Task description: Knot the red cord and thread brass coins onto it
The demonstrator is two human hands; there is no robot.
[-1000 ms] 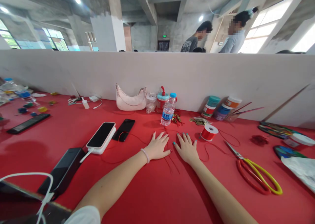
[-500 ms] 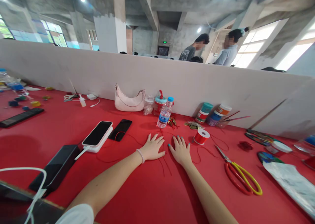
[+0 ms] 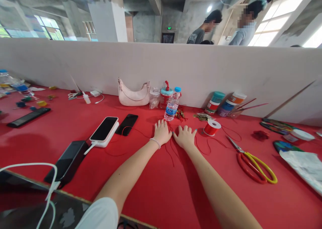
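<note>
My left hand (image 3: 162, 132) and my right hand (image 3: 185, 137) rest side by side on the red table (image 3: 156, 185), fingers pointing away from me. The fingers look bent down onto thin red cord (image 3: 173, 151) that runs under and between both hands. Whether either hand pinches the cord is hidden. A spool of red cord (image 3: 211, 127) stands just right of my right hand. A small water bottle (image 3: 172, 104) stands just beyond my left hand.
Red-and-yellow scissors (image 3: 254, 162) lie to the right. Two phones (image 3: 104, 130) and a black power bank (image 3: 69, 160) lie to the left. A pale handbag (image 3: 133, 95) and paint jars (image 3: 223, 104) stand against the white partition (image 3: 161, 67). Two people stand beyond it.
Both hands have slid forward across the table toward the bottle, and their spread fingers have curled down onto the cord. The camera has shifted a little.
</note>
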